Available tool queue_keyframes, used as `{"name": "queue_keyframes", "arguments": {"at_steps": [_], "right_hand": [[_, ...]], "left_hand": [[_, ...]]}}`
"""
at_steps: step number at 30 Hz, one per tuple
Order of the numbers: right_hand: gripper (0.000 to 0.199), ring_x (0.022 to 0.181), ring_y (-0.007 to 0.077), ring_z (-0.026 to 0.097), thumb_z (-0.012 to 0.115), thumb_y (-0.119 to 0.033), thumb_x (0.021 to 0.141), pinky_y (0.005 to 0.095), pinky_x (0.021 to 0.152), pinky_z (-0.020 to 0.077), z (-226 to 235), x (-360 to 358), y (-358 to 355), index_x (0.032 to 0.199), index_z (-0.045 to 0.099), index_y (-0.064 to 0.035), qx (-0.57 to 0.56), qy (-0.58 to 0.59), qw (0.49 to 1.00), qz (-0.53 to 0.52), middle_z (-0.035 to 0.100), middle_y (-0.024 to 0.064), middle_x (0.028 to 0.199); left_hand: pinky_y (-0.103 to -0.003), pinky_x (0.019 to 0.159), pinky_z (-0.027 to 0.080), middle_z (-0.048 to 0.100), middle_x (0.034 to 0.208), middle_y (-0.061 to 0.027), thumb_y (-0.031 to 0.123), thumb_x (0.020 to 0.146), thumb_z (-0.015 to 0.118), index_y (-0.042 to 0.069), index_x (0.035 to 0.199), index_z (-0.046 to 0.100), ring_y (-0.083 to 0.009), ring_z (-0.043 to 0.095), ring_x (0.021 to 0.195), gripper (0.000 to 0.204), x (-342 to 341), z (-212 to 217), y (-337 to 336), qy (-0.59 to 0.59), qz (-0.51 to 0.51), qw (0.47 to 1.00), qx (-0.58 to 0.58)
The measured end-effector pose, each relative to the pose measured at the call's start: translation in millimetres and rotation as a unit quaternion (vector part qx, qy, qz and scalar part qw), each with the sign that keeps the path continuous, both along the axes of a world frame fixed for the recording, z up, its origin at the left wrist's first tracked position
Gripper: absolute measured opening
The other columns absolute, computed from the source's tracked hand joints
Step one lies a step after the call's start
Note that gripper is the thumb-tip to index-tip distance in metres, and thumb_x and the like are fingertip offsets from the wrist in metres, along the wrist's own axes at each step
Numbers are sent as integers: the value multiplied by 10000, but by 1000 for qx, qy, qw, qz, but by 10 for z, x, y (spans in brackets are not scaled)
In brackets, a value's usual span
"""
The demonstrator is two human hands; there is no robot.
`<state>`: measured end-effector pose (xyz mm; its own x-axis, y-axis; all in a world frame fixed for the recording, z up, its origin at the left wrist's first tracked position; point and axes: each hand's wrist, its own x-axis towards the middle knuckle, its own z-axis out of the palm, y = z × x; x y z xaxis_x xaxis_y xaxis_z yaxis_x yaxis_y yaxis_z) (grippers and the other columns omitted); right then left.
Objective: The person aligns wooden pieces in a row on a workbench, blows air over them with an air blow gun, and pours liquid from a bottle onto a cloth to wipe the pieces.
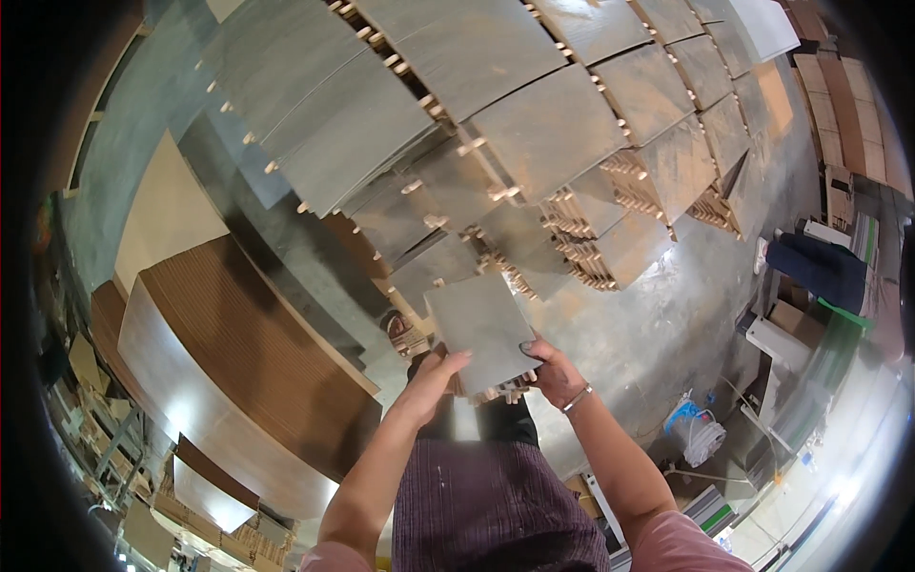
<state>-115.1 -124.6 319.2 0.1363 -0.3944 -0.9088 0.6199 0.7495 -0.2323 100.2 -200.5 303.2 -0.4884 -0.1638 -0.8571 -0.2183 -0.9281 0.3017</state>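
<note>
In front of my body I carry a short stack of grey rectangular boards (481,329), its flat top face tilted toward me. Light wooden dowels stick out along its near edge. My left hand (434,383) is closed on the left side, the thumb lying over the top. The right side is gripped by my right hand (555,372), its dark-smudged thumb on top and a bracelet at the wrist. The fingers underneath are mostly hidden. Just beyond stand more stacks of larger grey boards (543,124), also with dowels along their edges.
At left rises a tall pile of brown sheets (257,334) with a pale shiny side. To the right, a blue-and-white bundle (701,434) lies on the grey concrete floor (610,353). Another person in dark trousers (820,267) is at the far right, near long panels and cartons.
</note>
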Motion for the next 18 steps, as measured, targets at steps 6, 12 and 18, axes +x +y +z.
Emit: {"name": "queue_keyframes", "arguments": {"at_steps": [6, 12, 18], "right_hand": [[501, 1106, 341, 600, 502, -458, 876, 562, 874, 497, -126, -611, -37, 1243, 541, -119, 102, 20, 994, 36, 594, 117, 1257], [821, 1134, 458, 542, 467, -686, 789, 622, 904, 442, -286, -1145, -756, 1361, 491, -97, 159, -20, 968, 192, 509, 181, 1360], [858, 1210, 470, 497, 458, -710, 785, 660, 951, 393, -497, -1305, -919, 1406, 454, -119, 140, 18, 967, 212, 478, 197, 1401]], "left_hand": [[-427, 835, 503, 573, 1243, -184, 684, 877, 445, 42, 1390, 417, -256, 603, 1061, 822, -564, -118, -334, 9, -136, 983, 124], [-667, 991, 333, 334, 1476, -260, 888, 759, 303, 128, 1521, 214, -467, 405, 1291, 1080, -1046, -436, -884, 18, -194, 970, 149], [-703, 1000, 292, 274, 1535, -189, 884, 779, 264, 186, 1525, 220, -432, 350, 1346, 1022, -1099, -624, -1033, 31, -152, 975, 160]]}}
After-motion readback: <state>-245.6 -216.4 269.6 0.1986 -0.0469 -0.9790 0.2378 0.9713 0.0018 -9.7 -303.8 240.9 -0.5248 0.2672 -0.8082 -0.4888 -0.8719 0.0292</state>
